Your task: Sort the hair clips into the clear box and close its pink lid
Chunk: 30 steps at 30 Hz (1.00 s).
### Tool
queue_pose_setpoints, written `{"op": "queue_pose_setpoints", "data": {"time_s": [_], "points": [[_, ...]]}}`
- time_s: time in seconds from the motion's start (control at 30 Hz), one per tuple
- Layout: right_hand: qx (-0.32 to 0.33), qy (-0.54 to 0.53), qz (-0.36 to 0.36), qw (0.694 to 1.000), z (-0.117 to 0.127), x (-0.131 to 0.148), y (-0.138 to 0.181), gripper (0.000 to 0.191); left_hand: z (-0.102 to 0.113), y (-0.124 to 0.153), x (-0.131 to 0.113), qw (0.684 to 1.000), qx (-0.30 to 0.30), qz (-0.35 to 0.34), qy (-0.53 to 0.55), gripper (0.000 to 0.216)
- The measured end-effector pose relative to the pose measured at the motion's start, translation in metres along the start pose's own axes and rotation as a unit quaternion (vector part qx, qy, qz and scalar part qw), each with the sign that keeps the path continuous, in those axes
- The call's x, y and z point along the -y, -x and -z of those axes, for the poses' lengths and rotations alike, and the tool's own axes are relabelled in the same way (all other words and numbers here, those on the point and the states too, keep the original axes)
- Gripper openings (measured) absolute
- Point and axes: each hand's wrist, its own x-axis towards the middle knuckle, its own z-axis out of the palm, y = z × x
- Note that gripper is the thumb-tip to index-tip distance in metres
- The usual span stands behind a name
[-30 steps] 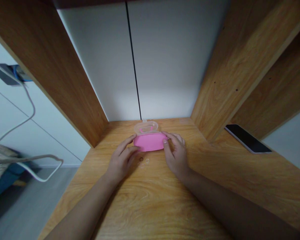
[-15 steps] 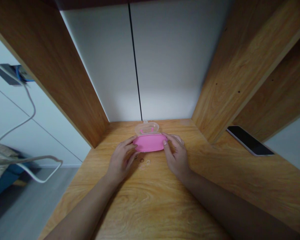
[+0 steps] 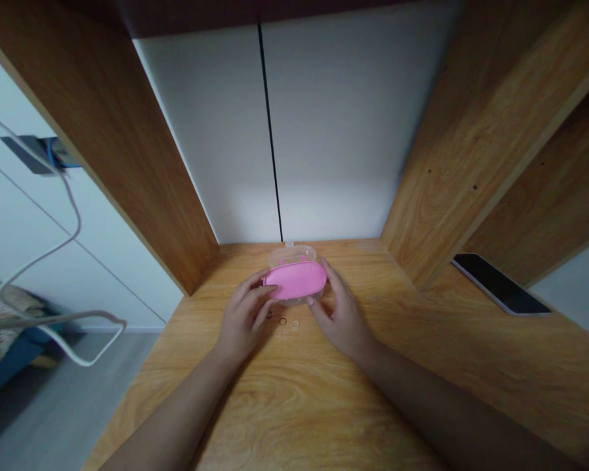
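Observation:
A pink oval tray (image 3: 295, 280) sits tilted over a clear plastic box (image 3: 297, 301), most of which it hides. My left hand (image 3: 243, 317) pinches the tray's left end, fingertips on top and thumb below. My right hand (image 3: 342, 320) is curled round the right end of the clear box, thumb at its front and fingers behind. Whether those right fingers also touch the tray is hard to make out. Behind the tray stands the box's open clear lid (image 3: 299, 252) with a pink handle. Small rings (image 3: 283, 321) lie on the tabletop in front of my left hand.
The wooden tabletop (image 3: 285, 399) runs to a white back panel (image 3: 334, 144), between wooden uprights left and right. A dark-screened phone (image 3: 500, 284) lies at the right. Off the table's left side hangs a white cable (image 3: 76, 203).
The pink tray has tilted, its right end rising, and more of the clear box shows under it. My right thumb has moved off the tray's top to the box's front. The view has shifted slightly.

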Motion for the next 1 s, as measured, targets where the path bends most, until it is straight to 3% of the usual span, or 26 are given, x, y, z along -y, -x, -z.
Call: {"op": "queue_pose_setpoints", "data": {"time_s": [0.3, 0.67, 1.0], "points": [[0.028, -0.005, -0.016, 0.999, -0.002, -0.005, -0.002, 0.059, -0.003, 0.001, 0.002, 0.999, -0.006, 0.025, 0.023, 0.015], [0.019, -0.013, -0.031, 0.999, -0.003, -0.01, -0.004, 0.051, -0.007, 0.001, 0.003, 0.996, 0.034, 0.08, 0.024, 0.018], [-0.015, -0.012, -0.066, 0.998, -0.004, -0.014, -0.005, 0.047, -0.01, 0.003, 0.005, 0.988, 0.142, 0.063, 0.023, 0.052]]}}
